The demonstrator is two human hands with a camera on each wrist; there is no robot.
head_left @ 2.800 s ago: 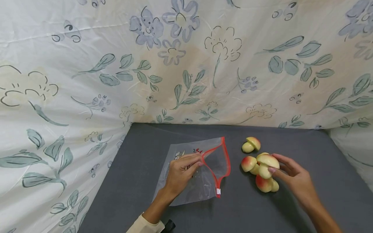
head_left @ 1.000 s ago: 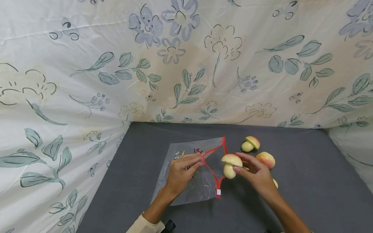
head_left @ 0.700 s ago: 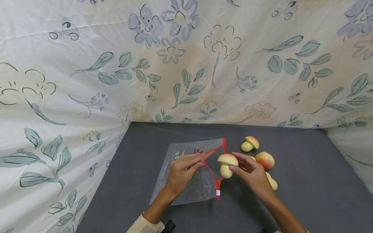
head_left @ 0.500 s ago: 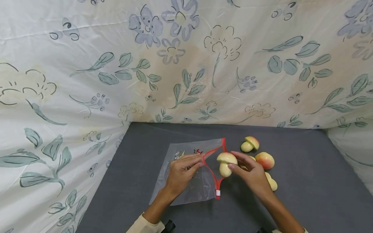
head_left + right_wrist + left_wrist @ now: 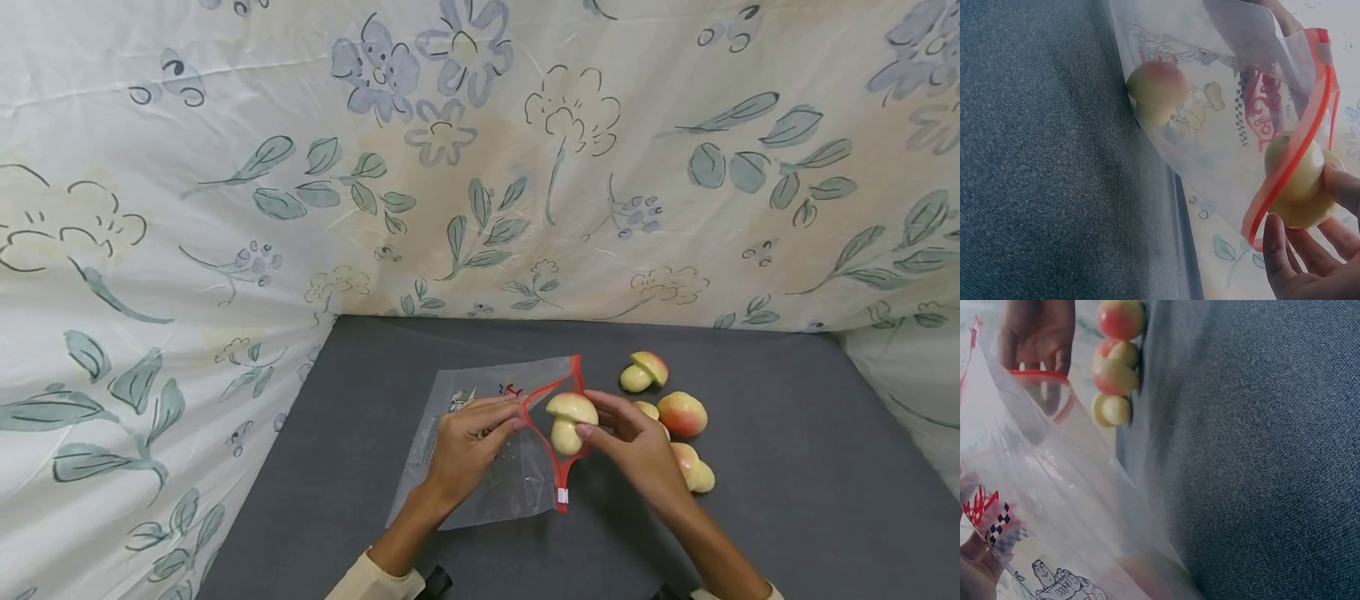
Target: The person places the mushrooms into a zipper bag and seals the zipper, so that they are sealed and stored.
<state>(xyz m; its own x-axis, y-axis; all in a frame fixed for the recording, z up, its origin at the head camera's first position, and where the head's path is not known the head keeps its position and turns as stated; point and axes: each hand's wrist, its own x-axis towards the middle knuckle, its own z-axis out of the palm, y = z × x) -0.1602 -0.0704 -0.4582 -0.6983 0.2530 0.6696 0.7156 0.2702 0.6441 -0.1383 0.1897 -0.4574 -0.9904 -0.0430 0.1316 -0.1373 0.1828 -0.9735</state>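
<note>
A clear zip bag (image 5: 517,487) with a red rim lies on the grey table (image 5: 787,467). My left hand (image 5: 504,421) pinches the upper lip of its mouth and holds it apart. My right hand (image 5: 600,421) grips a yellow-and-pink toy mushroom (image 5: 568,419) right at the red rim. In the right wrist view the held mushroom (image 5: 1294,181) sits partly past the red rim (image 5: 1319,106). Another mushroom (image 5: 1157,87) shows through the plastic deeper in the bag. The left wrist view shows the bag (image 5: 1054,500) and my right hand (image 5: 1038,331) beyond its mouth.
Three more toy mushrooms lie right of the bag: one at the back (image 5: 645,371), one in the middle (image 5: 684,412), one nearer me (image 5: 693,471). A flowered sheet (image 5: 480,167) walls in the table at the back and on both sides.
My right hand has carried one mushroom leftward from the pile to the bag's mouth. My left hand and the bag have stayed put.
</note>
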